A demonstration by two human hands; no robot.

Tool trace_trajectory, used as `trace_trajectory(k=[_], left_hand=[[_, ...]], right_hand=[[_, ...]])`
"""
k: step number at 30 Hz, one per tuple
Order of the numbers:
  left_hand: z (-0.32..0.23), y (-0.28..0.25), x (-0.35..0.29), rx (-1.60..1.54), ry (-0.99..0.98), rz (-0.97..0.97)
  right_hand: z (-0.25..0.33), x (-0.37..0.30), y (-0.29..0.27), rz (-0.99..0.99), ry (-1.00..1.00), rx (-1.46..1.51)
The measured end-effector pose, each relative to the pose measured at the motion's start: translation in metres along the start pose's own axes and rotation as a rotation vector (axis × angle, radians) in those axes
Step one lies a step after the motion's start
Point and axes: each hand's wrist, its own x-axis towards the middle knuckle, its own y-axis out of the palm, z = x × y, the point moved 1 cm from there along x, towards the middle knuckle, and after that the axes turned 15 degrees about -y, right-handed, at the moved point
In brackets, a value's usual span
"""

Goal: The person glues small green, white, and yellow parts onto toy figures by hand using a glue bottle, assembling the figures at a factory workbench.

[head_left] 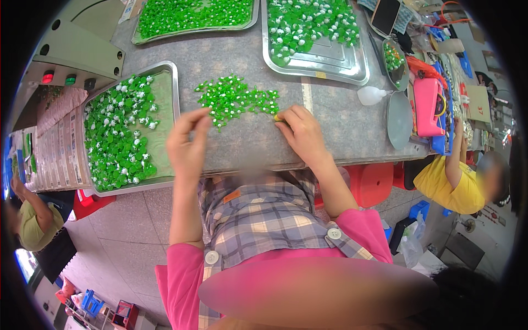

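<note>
A loose pile of small green and white plastic pieces lies on the grey-topped table in front of me. My left hand is raised at the pile's near left side, slightly blurred, with its fingers apart and nothing visible in them. At the pile's right end, my right hand is closed in a pinch. A small yellow spot shows at its fingertips; whether it is a held piece or a finger cover, I cannot tell. To the left, a metal tray holds many green pieces with white, black-dotted balls.
Two more metal trays of green pieces stand at the back. On the right are a grey dish, a white plastic piece, a bowl of small parts and a phone. A control box stands left. Co-workers sit either side.
</note>
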Motion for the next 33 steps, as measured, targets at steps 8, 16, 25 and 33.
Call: trace_trajectory(k=[8, 16, 25, 33], left_hand=[[-0.004, 0.067, -0.033, -0.317, -0.213, 0.460], [-0.001, 0.067, -0.028, -0.354, -0.232, 0.410], [0.004, 0.050, -0.014, -0.530, -0.279, 0.298], [-0.001, 0.057, -0.019, -0.692, -0.498, 0.406]], right_hand=[[0.030, 0.010, -0.015, -0.207, 0.232, 0.669], [0.016, -0.007, -0.019, -0.423, 0.253, 0.686], [-0.089, -0.062, -0.084, -0.981, 0.522, -0.157], [-0.097, -0.048, -0.080, -0.795, 0.549, 0.250]])
